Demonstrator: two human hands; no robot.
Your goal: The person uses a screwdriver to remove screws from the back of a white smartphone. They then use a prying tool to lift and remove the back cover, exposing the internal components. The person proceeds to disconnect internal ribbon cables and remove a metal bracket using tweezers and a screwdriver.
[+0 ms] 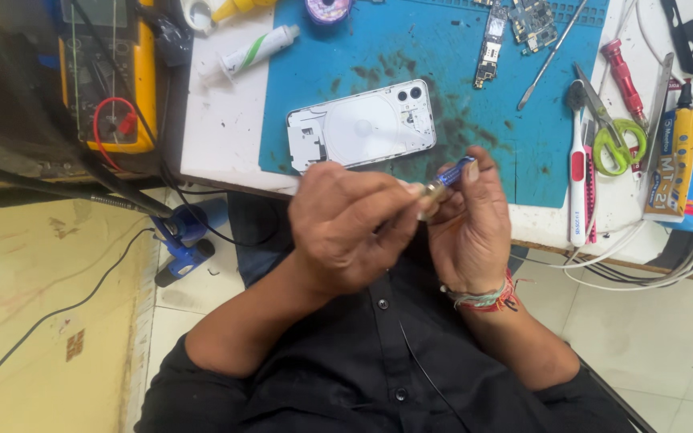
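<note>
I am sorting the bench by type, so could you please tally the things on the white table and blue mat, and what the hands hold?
Phone back shell: 1
Circuit boards: 2
Toothbrush: 1
Green-handled scissors: 1
Red screwdriver: 1
White tube: 1
Blue-handled tool, held by left hand and right hand: 1
Total: 8

White phone back (361,126) on blue mat (515,136); green-handled scissors (615,136), yellow multimeter (110,76), circuit boards (515,32) nearby.
</note>
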